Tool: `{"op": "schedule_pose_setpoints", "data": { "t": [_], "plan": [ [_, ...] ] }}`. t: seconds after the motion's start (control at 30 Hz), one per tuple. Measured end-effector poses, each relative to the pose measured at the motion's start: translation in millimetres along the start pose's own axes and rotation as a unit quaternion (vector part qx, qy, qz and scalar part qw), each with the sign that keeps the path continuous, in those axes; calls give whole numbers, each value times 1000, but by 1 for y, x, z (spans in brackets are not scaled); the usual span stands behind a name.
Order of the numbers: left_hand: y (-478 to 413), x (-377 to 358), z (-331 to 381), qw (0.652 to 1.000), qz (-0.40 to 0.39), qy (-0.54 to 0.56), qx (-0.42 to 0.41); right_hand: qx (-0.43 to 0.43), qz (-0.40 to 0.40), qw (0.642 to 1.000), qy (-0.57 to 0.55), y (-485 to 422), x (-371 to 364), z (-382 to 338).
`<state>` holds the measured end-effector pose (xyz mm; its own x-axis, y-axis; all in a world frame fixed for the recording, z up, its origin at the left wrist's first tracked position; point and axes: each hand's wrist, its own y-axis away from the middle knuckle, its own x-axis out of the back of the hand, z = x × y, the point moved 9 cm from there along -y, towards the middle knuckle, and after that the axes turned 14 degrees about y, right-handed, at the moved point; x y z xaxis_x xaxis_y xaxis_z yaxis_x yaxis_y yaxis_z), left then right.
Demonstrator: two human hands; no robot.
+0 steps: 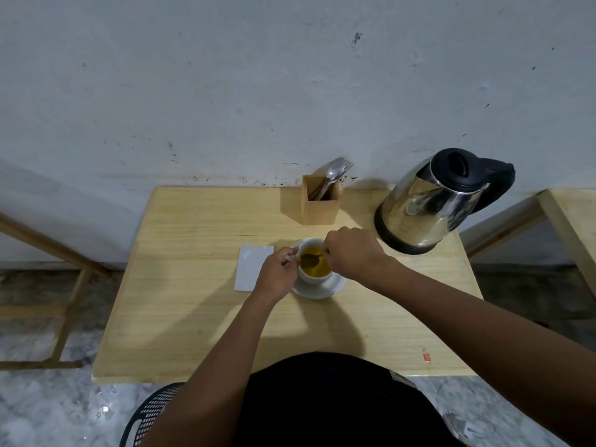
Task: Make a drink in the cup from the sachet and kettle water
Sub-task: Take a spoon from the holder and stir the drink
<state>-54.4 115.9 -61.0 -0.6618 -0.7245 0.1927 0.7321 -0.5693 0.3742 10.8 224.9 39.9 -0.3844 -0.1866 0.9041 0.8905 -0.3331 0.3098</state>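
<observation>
A white cup (pixel 314 276) stands on a white saucer (pixel 332 287) in the middle of the wooden table (pixel 200 317). It holds a yellow-brown liquid (pixel 319 269). My left hand (pixel 279 274) grips the cup's handle on its left side. Just right of the cup, my right hand (pixel 353 254) holds a spoon (pixel 310 260) whose bowl dips into the liquid. The white sachet (pixel 253 266) lies flat on the table, left of the cup and partly under my left hand. The steel kettle (pixel 432 204) with a black lid and handle stands at the back right.
A wooden holder (pixel 321 204) with a spoon and fork stands at the back, by the grey wall. Another wooden table edge (pixel 567 221) is at the far right, a wooden frame (pixel 67 304) at the left. A black plastic chair (pixel 151 414) is under me.
</observation>
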Motion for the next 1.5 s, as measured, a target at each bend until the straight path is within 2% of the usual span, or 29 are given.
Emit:
{"op": "schedule_pose_setpoints", "data": {
  "t": [0.2,0.4,0.5,0.77,0.97,1.07,1.23,1.37,1.5],
  "plan": [
    [-1,0,-1,1000,4,-1,2,-10,-8,999,29,-2,3,13],
    [0,-1,1,1000,6,-8,12,24,-38,999,22,2,6,2],
    [0,-1,1,1000,5,-9,12,16,-23,1000,-3,-1,6,-1],
    [0,0,0,1000,4,-6,13,8,-12,999,46,-1,10,8],
    [0,0,-1,1000,3,-1,26,10,-32,999,21,-1,7,-1],
    [0,0,0,1000,1,-5,23,-4,-16,1000,0,-5,8,-3],
    [0,0,0,1000,4,-4,18,-15,11,999,32,-5,11,4],
    [0,0,0,1000,6,-6,21,-21,-8,999,40,-2,8,6],
    [-1,0,-1,1000,8,-10,25,-20,-24,1000,3,0,1,2]
  ]
}}
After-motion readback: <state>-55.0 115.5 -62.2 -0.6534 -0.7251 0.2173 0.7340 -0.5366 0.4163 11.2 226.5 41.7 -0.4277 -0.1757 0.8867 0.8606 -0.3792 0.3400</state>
